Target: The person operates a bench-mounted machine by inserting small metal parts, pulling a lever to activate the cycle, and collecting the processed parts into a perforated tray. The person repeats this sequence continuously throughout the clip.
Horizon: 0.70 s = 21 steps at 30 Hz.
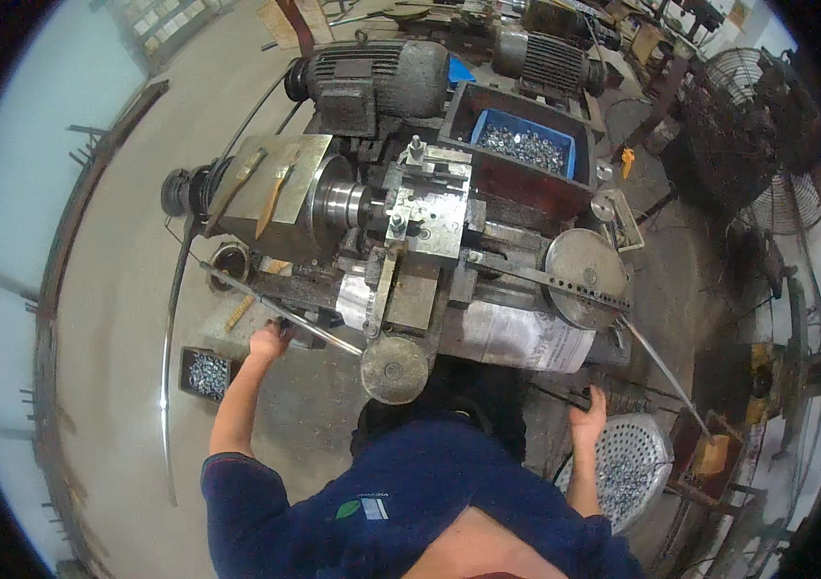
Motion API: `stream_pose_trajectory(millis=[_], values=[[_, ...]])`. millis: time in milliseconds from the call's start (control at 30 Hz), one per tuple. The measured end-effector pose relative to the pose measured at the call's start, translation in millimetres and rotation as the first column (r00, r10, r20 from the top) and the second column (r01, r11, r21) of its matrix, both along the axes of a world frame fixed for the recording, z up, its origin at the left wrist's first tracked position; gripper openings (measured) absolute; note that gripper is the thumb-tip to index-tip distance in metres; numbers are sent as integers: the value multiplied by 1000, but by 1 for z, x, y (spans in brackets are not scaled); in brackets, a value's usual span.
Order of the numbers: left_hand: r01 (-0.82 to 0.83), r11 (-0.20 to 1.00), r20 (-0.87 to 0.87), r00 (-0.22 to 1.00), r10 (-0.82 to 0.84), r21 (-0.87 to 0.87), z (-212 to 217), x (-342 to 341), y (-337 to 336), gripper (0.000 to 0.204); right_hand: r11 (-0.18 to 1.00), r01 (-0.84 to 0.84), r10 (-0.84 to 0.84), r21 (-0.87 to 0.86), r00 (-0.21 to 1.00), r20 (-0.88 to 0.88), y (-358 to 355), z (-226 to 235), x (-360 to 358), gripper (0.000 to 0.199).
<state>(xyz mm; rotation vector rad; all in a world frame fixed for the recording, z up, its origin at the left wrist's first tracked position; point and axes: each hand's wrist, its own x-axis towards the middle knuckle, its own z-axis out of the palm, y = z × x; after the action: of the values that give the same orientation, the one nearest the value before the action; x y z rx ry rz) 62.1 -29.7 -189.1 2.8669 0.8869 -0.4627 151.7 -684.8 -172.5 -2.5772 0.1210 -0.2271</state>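
Observation:
In front of me stands a small greasy lathe with a shiny round spindle nose (pixel 343 206) and a metal tool slide (pixel 434 222). At the machine's left front, my left hand (pixel 268 341) is closed around something dark that I cannot make out, below a long steel lever (pixel 319 333). My right hand (pixel 587 420) is low on the right, its fingers curled on the dark grip of a thin rod (pixel 555 394). Beside that hand sits a perforated metal basket (pixel 634 463) holding many small shiny metal parts.
A blue tray (pixel 572 159) of small metal parts lies in a brown box behind the slide. Another small box (pixel 188 362) of parts is left of my left hand. Round weights (pixel 394 370) (pixel 584 270) hang near the front. A wooden-handled tool (pixel 275 201) lies atop the headstock.

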Motion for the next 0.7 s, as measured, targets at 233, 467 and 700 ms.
stream_pose_trajectory(millis=[233, 467, 700], values=[[-48, 996, 8, 999, 48, 70, -47, 8, -4, 42, 975, -132, 180, 180, 942, -284, 26, -4, -6, 42], [-48, 994, 46, 998, 53, -101, -70, 9, 0, 45, 971, -155, 202, 180, 937, -286, 34, 26, 5, 39], [-218, 967, 142, 961, 236, -133, -83, -10, 2, 38, 944, -304, 319, 129, 941, -116, 57, 85, 59, 35]])
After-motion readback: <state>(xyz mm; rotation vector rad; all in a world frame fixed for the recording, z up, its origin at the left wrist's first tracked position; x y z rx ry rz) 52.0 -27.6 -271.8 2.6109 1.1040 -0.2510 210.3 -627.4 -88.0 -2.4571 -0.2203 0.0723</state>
